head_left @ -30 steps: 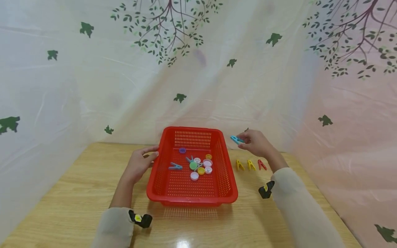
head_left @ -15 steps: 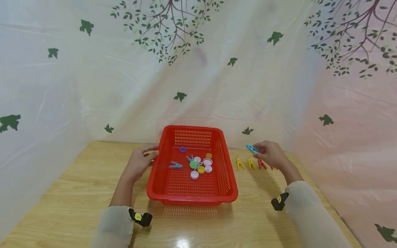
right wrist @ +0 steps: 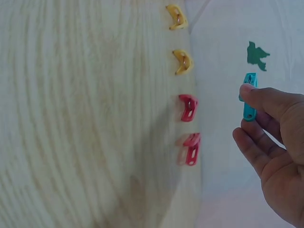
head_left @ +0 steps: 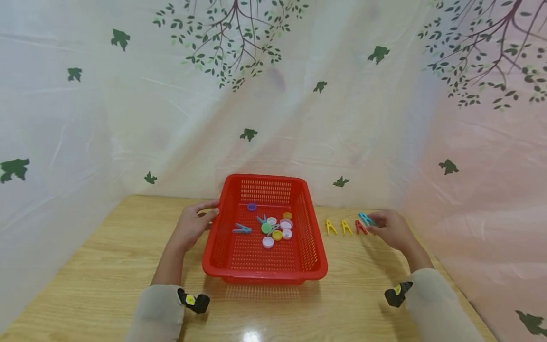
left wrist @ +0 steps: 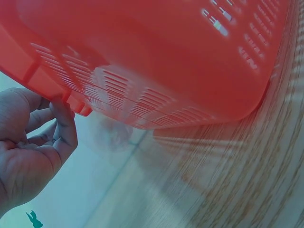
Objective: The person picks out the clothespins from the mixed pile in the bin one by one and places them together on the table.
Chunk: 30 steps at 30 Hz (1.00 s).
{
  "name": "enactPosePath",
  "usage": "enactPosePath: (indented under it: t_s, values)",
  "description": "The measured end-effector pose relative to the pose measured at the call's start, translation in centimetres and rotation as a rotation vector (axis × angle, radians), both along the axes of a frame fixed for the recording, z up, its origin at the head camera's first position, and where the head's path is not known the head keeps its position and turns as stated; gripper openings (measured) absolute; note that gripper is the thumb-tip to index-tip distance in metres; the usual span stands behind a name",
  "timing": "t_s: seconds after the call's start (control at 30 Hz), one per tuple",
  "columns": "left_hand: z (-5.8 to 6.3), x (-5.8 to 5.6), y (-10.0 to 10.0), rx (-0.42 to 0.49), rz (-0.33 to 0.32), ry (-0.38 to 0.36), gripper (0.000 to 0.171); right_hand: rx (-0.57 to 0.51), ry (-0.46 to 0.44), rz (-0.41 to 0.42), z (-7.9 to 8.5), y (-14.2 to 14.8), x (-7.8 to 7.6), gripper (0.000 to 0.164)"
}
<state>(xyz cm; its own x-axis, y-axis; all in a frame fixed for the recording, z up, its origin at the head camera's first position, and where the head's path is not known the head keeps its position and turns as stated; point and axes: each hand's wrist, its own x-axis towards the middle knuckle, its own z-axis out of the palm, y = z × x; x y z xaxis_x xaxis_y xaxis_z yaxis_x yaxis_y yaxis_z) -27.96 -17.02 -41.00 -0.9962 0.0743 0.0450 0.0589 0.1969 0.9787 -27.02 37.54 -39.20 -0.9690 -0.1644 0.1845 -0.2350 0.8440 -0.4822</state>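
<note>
One red basket point(head_left: 265, 275) stands on the desk point(head_left: 102, 270). It contains eight caps point(head_left: 268, 242): four white or pale, two yellow, one green, one purple. Three clothespins point(head_left: 242, 229), one partly covered, lie among or beside the caps. To the right of the basket, a row at the far side comprises two yellow clothespins point(head_left: 345, 227) and two red clothespins point(right wrist: 189, 108).

The right hand point(head_left: 392, 229) pinches one blue clothespin point(right wrist: 249, 110) between thumb and fingers, raised near the red pair. The fingers of the left hand point(head_left: 192, 225) are bent and grip the basket's left rim.

The desk has a light wood grain. A pale sheet point(head_left: 192, 133) printed with branches and green leaves encloses the far, left and right sides.
</note>
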Motion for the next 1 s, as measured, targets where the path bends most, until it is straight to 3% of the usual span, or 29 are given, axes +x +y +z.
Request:
enactPosePath:
  t_s: [0.6,1.0]
  values:
    - [0.1,0.2,0.1,0.008,-0.006,0.007,0.040,-0.073,-0.090,-0.138,-3.6,3.5,2.9,0.045]
    - [0.1,0.0,-0.1,-0.009,-0.008,0.014,0.041,-0.072,-0.173,-0.244,-4.5,4.7,3.4,0.047]
